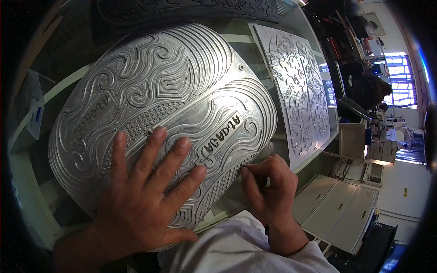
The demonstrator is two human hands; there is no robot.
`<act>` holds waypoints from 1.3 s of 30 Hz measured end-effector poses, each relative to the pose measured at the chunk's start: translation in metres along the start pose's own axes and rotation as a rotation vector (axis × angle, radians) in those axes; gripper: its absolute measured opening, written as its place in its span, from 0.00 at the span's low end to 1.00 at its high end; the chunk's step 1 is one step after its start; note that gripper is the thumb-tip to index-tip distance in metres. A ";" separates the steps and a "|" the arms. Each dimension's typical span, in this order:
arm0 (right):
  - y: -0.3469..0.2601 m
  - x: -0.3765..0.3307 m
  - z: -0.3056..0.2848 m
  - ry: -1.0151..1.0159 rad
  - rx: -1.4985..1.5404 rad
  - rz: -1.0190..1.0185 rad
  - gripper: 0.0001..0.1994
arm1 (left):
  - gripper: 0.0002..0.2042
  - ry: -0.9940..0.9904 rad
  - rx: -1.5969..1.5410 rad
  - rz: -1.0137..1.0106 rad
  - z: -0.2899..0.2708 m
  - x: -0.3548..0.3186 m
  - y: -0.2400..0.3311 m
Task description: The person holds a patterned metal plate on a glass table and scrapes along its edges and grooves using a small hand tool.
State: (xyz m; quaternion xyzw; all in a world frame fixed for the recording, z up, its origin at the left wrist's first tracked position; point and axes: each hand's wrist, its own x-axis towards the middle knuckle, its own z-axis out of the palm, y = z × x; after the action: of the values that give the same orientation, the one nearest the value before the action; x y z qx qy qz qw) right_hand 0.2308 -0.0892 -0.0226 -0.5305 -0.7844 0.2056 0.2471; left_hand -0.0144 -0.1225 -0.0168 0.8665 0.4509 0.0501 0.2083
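A large silver metal plate (182,82), carved with swirls, ridges and dotted patches, lies on a glass-topped table (68,77). My left hand (145,195) presses flat on the plate's near part, fingers spread. At the plate's near right edge, my right hand (268,186) has its fingers curled together, fingertips touching the edge. Whether it pinches a small tool is hidden by the fingers.
A second flat carved metal sheet (300,86) lies to the right on the table. A dark patterned piece (191,9) lies at the far edge. White cabinets (341,214) stand below right. A person in dark clothes (364,86) sits farther right by a window.
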 end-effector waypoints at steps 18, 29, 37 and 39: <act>0.007 0.003 -0.001 -0.008 0.013 -0.043 0.10 | 0.46 0.006 0.006 -0.006 0.000 0.000 0.001; -0.002 0.007 -0.003 -0.044 -0.004 0.077 0.09 | 0.46 0.024 0.011 -0.008 0.002 0.000 0.001; 0.002 0.004 0.009 0.069 -0.024 -0.014 0.08 | 0.47 0.011 0.029 -0.016 -0.001 0.001 0.000; 0.008 -0.002 0.007 0.102 0.135 0.029 0.07 | 0.48 0.008 0.056 -0.010 -0.002 0.002 -0.001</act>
State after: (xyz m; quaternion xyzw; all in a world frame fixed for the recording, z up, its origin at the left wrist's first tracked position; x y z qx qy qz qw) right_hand 0.2326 -0.0887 -0.0330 -0.5337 -0.7472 0.2345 0.3192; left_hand -0.0146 -0.1203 -0.0156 0.8697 0.4570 0.0397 0.1822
